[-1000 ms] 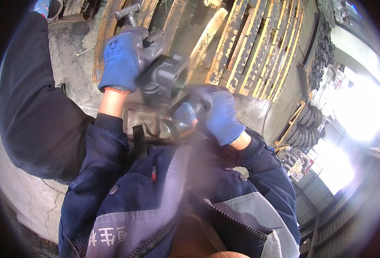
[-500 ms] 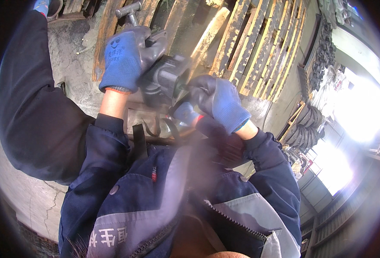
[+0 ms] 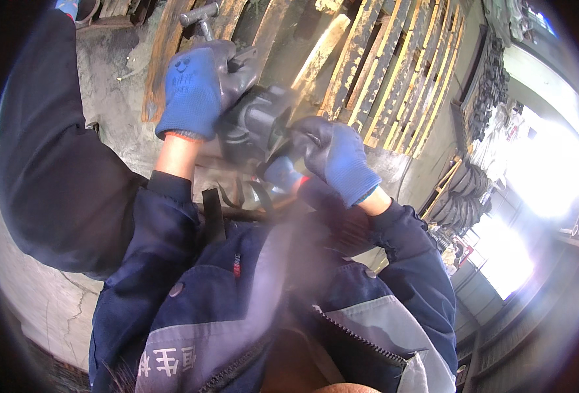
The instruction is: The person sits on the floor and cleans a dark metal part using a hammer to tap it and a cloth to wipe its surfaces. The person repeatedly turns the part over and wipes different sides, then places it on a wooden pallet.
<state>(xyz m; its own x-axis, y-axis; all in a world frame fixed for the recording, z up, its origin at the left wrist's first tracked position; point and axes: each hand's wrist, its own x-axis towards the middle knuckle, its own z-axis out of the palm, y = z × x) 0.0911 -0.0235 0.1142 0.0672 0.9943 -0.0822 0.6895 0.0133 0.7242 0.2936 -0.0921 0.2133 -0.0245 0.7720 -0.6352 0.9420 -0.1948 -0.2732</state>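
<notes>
My left hand (image 3: 194, 85), in a blue knit glove with a dark coated palm, is closed around a dark metal casting (image 3: 253, 124). The casting is blocky with a rounded middle, and blur softens its edges. At its right side my right hand (image 3: 325, 147), in a matching glove, has its fingers pinched together. Whatever sits between those fingertips is too small and blurred to name. Just beyond my left glove is a T-shaped metal tool (image 3: 200, 14), like a hammer; its stem runs down behind the glove.
Wooden pallet slats (image 3: 368, 72) with worn yellow and black paint spread beyond my hands. Below the casting shows a blue, red-edged shape (image 3: 281, 173), perhaps a shoe. My bent leg (image 3: 60, 177) fills the left. Coiled dark hoses or bands (image 3: 466, 193) lie at the right.
My left hand and the casting have shifted very slightly to the right. The right hand keeps nearly the same place beside the casting.
</notes>
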